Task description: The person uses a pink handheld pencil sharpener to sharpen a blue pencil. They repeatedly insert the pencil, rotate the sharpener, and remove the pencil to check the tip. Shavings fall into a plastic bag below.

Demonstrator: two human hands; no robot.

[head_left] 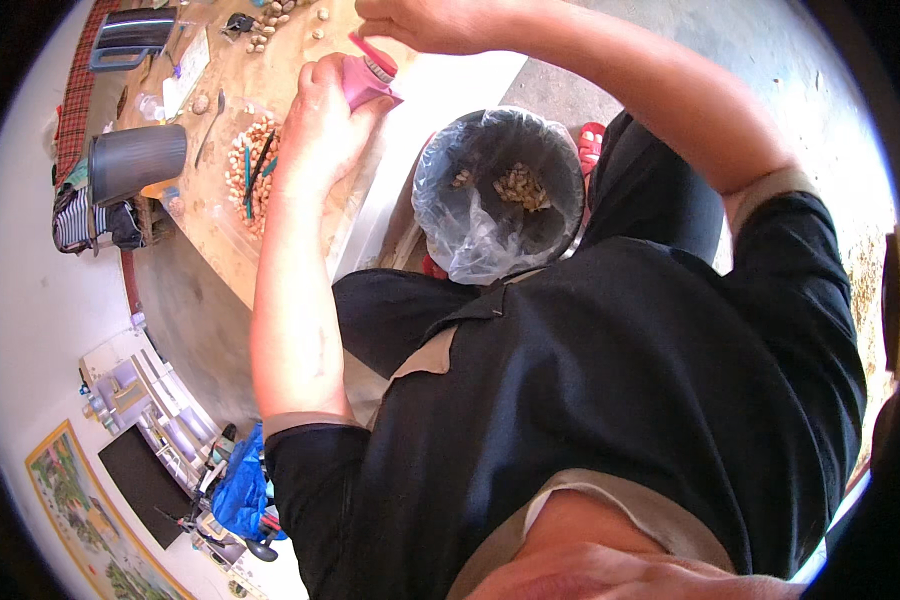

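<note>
My left hand (322, 125) is closed around a small pink plastic object (358, 84) above the table's edge. It has a pale ridged band and a slanting red-pink flap near its top; I cannot tell its exact kind. My right hand (435, 22) is at the upper edge of the view, just above the flap, with its fingers bent together. What it holds, if anything, is too small to make out. Beside my left wrist, a clear tray (335, 238) holds many light brown nuts (238, 165), with dark and green slim tools (253, 180) lying on them.
Between my legs stands a bin (568, 215) lined with clear plastic, with shell-like scraps (522, 187) inside. The wooden table (195, 215) also bears a grey plastic container (138, 162), a spoon (210, 130), a blue-handled container (130, 40) and loose round nuts (260, 42).
</note>
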